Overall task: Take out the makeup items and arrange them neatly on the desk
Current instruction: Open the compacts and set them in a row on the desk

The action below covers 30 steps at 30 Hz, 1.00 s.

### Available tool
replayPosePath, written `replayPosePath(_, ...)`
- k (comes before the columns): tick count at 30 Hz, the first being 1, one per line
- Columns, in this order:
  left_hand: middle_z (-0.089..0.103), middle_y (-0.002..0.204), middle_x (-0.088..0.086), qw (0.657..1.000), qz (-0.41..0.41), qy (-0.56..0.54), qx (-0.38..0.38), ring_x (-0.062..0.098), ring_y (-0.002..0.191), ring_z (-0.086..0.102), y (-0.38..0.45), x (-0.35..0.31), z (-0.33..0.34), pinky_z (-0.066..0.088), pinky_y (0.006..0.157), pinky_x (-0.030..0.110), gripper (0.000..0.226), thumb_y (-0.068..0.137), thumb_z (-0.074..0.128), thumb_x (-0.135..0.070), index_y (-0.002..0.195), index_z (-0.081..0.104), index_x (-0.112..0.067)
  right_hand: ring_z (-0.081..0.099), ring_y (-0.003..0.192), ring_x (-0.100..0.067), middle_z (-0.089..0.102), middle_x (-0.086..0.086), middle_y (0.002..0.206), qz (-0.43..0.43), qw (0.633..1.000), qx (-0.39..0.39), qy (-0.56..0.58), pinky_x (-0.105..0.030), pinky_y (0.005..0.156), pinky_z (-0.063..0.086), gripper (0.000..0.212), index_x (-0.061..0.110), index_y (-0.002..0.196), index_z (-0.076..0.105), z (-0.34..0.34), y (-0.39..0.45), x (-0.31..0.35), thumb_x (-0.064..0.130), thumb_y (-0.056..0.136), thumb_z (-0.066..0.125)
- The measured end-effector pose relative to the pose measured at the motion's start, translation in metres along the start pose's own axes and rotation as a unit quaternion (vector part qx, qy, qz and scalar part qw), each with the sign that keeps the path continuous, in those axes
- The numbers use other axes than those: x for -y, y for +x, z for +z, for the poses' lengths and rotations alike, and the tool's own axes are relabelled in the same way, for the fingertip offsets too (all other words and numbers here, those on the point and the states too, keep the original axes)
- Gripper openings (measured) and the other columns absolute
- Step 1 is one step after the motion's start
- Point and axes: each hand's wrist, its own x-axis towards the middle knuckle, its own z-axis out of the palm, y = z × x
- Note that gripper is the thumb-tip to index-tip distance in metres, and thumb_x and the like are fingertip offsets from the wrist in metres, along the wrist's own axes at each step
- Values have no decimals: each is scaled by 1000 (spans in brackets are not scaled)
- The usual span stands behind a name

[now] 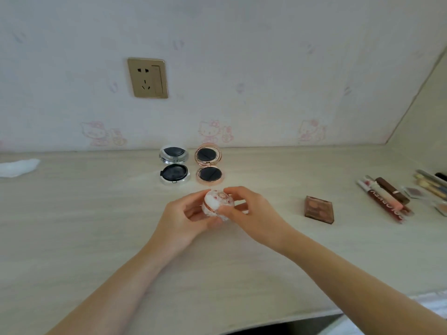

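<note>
At the centre of the frame the person holds a round white compact (218, 206) with a pink floral print and a gold seam just above the bench (96, 226). The left hand (186, 220) cups it from below with curled fingers, and the right hand (251, 213) pinches its upper edge between thumb and forefinger. Judging by the two compacts already lying open side by side nearer the wall, a silver-rimmed one (174, 167) and a rose-gold one (208, 166), the step in hand is probably to open this lid and set it down in line with them. To do that well, the left hand should keep the base steady while the right thumb lifts at the seam opposite the hinge, gently, so the lid does not snap back or the case slip. The free spot just right of the rose-gold compact would continue the row. A brown eyeshadow palette (319, 209) lies to the right, and lip gloss tubes (384, 201) and brushes (430, 183) lie at the right edge.
</note>
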Motion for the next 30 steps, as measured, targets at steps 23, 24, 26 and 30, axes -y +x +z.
replayPosePath(23, 73, 99, -6, 997, 13, 80, 10, 10, 96, 69, -3, 2, -6, 52, 86, 18, 50, 52, 92, -10, 93, 62, -16, 51, 73, -13, 60, 5, 80, -126, 940, 99, -300, -30, 65, 43, 48, 16, 97, 59, -17, -3, 25, 58, 75, 68)
replayPosePath(24, 73, 99, -6, 997, 14, 79, 10, 10, 96, 69, -3, 1, -6, 52, 85, 17, 50, 52, 92, -12, 92, 62, -17, 46, 68, -10, 56, 5, 75, -130, 937, 107, -308, -29, 61, 39, 46, 16, 94, 58, -18, -3, 26, 58, 77, 66)
replayPosePath(26, 73, 100, -6, 997, 10, 78, 12, 11, 97, 69, -3, 1, -6, 52, 85, 18, 50, 52, 93, -13, 91, 62, -19, 44, 66, -9, 53, 5, 72, -127, 932, 123, -318, -30, 59, 36, 44, 16, 91, 56, -22, -2, 29, 58, 79, 64)
replayPosePath(30, 74, 99, -2, 997, -9, 78, 22, 14, 96, 70, -2, 3, -5, 53, 87, 22, 53, 51, 93, -7, 94, 62, -14, 45, 66, -7, 52, 7, 69, -130, 918, 152, -343, -29, 57, 36, 38, 18, 82, 53, -27, 2, 32, 55, 80, 63)
